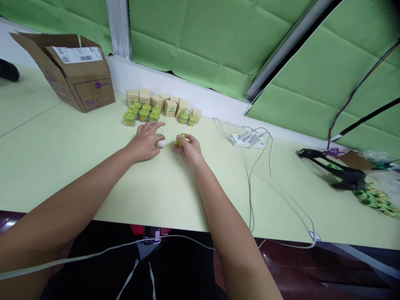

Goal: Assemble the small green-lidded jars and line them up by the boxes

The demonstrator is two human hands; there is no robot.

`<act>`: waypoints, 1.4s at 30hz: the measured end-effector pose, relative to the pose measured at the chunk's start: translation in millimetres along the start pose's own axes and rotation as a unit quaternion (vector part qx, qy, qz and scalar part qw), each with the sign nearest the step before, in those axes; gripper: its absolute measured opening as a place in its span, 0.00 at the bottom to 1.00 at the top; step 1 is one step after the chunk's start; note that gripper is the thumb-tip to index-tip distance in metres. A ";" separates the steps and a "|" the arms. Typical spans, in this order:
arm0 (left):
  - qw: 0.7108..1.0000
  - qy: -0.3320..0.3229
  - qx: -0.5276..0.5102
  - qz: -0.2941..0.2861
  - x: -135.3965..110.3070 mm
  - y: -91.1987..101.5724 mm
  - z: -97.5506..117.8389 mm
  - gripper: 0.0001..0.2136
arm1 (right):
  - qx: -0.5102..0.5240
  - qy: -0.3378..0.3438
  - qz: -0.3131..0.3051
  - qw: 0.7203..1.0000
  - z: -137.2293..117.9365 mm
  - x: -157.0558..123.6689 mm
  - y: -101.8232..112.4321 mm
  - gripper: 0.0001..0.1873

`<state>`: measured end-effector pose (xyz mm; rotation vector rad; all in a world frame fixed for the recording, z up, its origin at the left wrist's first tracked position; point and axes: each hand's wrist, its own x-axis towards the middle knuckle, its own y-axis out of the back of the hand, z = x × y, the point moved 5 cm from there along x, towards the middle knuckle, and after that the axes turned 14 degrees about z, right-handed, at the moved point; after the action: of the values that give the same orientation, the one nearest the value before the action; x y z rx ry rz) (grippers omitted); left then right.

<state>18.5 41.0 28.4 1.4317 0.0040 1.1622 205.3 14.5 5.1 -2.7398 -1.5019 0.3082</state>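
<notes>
My left hand (145,142) is above the table with its thumb and index finger closed on a small, pale, rounded piece (161,143); another finger stretches out to the right. A thin loop shows just above that piece. Close by on the right, my right hand (190,148) grips a small bright-green lid (180,140) in its fingertips, partly covered by them. Beyond the hands stand several clear little jars (129,118) with green lids and loop handles. Two more jars (187,118) stand to the right of that group.
Several small cardboard boxes (170,108) line the wall behind the jars. A large open carton (84,79) stands at the back left. On the right are a power strip (248,140) with trailing white cables, a black stand-like object (346,174) and a pile of green pieces (375,198).
</notes>
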 end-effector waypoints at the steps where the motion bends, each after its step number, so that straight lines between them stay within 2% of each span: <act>1: 1.000 -0.003 -0.003 -0.001 0.2 -0.8 0.3 0.17 | 0.000 0.000 0.000 1.000 -0.1 0.0 -0.1 0.15; 5: 1.000 -0.003 -0.011 0.000 1.8 1.2 2.5 0.16 | 0.002 0.001 0.004 1.000 -0.2 0.9 0.3 0.11; 9: 1.000 0.007 -0.009 -0.002 3.0 10.4 -0.1 0.14 | 0.004 -0.001 0.006 1.000 0.2 2.1 1.1 0.13; 13: 1.000 0.005 -0.014 -0.021 2.1 15.6 -8.6 0.12 | 0.002 0.000 0.003 1.000 0.1 1.9 1.4 0.12; 18: 1.000 0.015 0.004 -0.026 0.6 11.7 -22.3 0.12 | 0.001 -0.001 0.001 1.000 -0.9 1.3 1.9 0.13; 25: 0.998 0.046 -0.007 -0.042 1.3 11.3 -23.6 0.27 | -0.001 -0.005 0.006 1.000 -2.0 0.7 1.5 0.11; 30: 0.998 0.037 -0.001 -0.048 2.6 13.9 -17.8 0.28 | -0.001 0.000 0.003 1.000 -1.8 0.3 1.5 0.13; 42: 0.997 0.037 0.019 -0.064 3.8 5.5 -14.5 0.31 | 0.003 0.000 0.006 1.000 -2.2 0.4 2.4 0.13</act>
<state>8.0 52.7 31.4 1.4009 0.1692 1.1135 207.9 13.8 7.0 -2.7450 -1.4829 0.3137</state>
